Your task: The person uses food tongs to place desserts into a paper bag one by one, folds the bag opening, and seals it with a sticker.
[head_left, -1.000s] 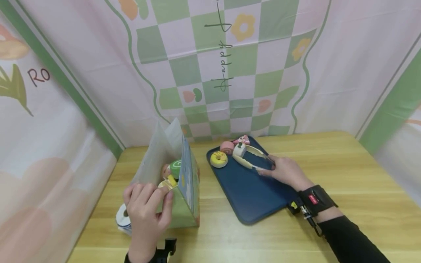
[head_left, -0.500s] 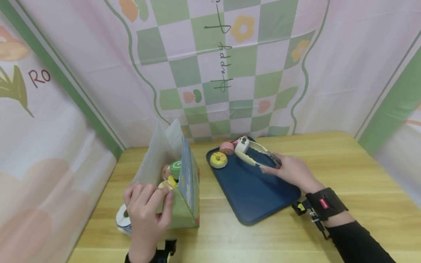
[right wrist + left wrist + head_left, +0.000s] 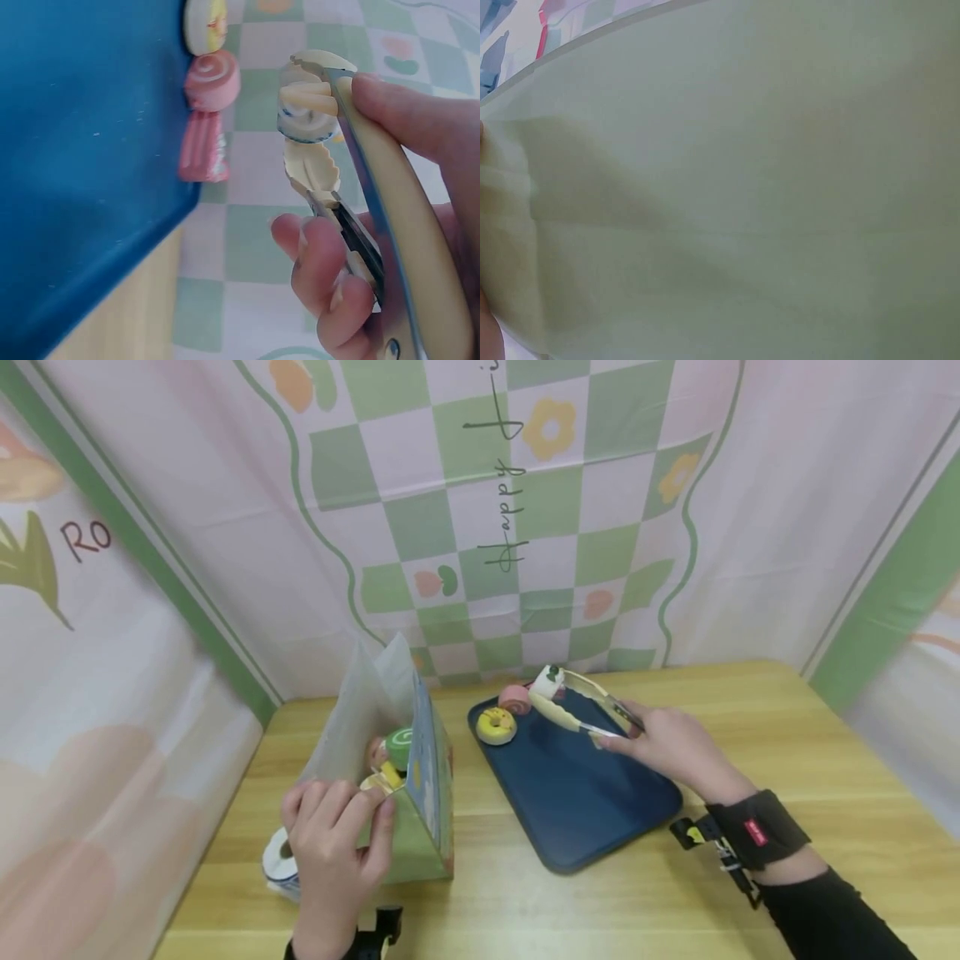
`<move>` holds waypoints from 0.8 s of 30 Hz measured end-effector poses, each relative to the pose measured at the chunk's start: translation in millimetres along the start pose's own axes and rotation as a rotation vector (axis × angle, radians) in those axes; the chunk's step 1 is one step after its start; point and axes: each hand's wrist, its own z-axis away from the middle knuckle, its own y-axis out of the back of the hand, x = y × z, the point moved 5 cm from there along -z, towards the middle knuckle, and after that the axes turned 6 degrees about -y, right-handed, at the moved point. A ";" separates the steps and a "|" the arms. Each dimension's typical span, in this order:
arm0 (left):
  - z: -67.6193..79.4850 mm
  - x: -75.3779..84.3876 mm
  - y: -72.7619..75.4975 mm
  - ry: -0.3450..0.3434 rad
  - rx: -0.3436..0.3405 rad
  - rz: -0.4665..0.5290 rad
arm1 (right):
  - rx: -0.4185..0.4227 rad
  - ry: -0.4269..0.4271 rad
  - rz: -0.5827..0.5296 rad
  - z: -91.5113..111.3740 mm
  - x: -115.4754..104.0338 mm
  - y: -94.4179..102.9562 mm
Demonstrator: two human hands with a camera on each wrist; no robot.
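My right hand (image 3: 675,752) grips a pair of tongs (image 3: 558,715) with cream-coloured tips. Between those tips is a small white cake roll (image 3: 548,682) with green on top; the right wrist view shows it lifted off the tray, its swirled underside visible. At the left, my left hand (image 3: 336,835) pinches the near rim of a green paper bag (image 3: 414,847), whose wall fills most of the left wrist view. Inside the bag lie a green swirl roll (image 3: 400,747) and other toy pastries, partly hidden by the hand and the bag's side.
On the dark blue tray (image 3: 600,810) sit a yellow doughnut (image 3: 497,727), a pink swirl roll (image 3: 513,698) and a pink cake slice (image 3: 202,146). A white paper roll (image 3: 279,858) stands left of the bag on the wooden table (image 3: 757,727). Patterned cloth hangs behind.
My right hand has moved right and slightly back, and the tongs have raised the white cake roll from among the other pastries. The left hand stays on the bag's rim.
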 end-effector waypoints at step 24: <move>0.8 -0.7 -0.1 0.002 -0.001 0.001 | 0.029 0.110 0.108 16.0 -51.9 56.8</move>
